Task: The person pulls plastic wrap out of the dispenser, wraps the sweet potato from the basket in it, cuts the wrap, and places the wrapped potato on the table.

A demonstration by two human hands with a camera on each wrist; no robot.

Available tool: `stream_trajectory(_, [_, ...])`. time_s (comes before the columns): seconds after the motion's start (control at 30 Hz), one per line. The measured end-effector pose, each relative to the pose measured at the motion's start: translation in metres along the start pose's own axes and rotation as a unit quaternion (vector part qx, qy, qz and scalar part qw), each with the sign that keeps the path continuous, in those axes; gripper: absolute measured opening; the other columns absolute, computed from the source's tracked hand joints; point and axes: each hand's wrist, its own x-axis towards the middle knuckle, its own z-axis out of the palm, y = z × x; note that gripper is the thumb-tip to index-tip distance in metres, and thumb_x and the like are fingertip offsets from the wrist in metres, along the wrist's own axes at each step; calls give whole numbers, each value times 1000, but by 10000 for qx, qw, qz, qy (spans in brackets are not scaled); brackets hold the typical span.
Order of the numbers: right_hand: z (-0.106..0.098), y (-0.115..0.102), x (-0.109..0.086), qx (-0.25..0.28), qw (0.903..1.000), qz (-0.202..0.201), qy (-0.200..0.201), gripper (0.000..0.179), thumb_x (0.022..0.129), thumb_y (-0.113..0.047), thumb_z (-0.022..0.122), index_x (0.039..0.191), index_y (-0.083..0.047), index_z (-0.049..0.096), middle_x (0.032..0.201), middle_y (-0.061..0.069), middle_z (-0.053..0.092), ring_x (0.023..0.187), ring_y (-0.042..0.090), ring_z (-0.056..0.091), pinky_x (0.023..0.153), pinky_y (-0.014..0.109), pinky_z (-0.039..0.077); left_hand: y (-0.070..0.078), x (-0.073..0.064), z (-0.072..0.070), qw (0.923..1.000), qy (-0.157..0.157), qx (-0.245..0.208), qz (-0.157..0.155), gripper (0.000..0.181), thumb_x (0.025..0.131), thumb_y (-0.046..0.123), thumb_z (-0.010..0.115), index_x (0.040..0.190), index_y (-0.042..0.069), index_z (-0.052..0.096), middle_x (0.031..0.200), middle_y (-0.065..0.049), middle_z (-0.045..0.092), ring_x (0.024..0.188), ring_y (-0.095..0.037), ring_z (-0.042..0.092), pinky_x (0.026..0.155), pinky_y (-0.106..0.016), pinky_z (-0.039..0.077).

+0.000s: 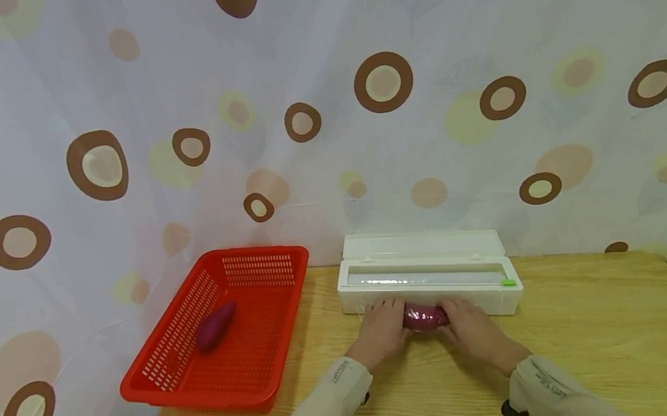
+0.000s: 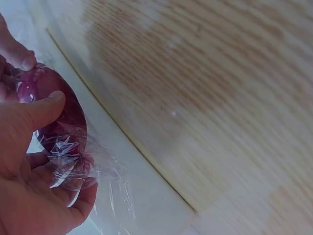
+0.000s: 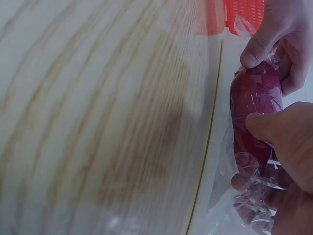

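A purple sweet potato (image 1: 424,316) in clear cling film is held between both hands, right at the front wall of a white film dispenser box (image 1: 433,299). My left hand (image 1: 385,328) grips one end, its thumb lying on the skin in the left wrist view. The other end is gripped by my right hand (image 1: 476,332), whose thumb presses on the wrapped side. Crumpled cling film (image 3: 254,208) bunches around the ends near the fingers. Inside the box, whose lid (image 1: 421,245) stands up at the back, lies a film roll (image 1: 426,278).
To the left, a red plastic basket (image 1: 286,324) holds another purple sweet potato (image 1: 216,327). A small green piece (image 1: 508,282) sits on the box's right front edge. The wooden table (image 1: 616,338) backs onto a dotted curtain (image 1: 310,59).
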Motion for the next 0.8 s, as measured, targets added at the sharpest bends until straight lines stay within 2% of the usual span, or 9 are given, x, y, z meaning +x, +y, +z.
stream_trajectory(0.17, [0, 2, 1, -38, 10000, 32, -49, 37, 85, -8, 70, 116, 2, 53, 109, 17, 60, 103, 34, 57, 89, 49, 45, 0, 4, 2, 9998, -11, 174, 46, 45, 87, 37, 67, 124, 14, 54, 120, -1, 56, 113, -18, 50, 93, -33, 40])
stream_trajectory(0.5, [2, 3, 3, -95, 9999, 70, -17, 33, 83, -9, 72, 111, 0, 56, 105, 16, 61, 100, 34, 57, 85, 49, 46, 2, 8, 3, 9986, -13, 519, 105, 47, 84, 38, 71, 121, 12, 58, 114, -2, 56, 110, -18, 51, 93, -30, 41])
stream_trajectory(0.8, [0, 2, 5, -150, 9994, 206, -228, 33, 84, -9, 71, 112, 1, 57, 110, 18, 61, 105, 36, 56, 88, 51, 44, 5, 7, 0, 9984, -180, 536, 93, 46, 85, 36, 70, 120, 10, 58, 115, -3, 56, 112, -17, 51, 97, -29, 40])
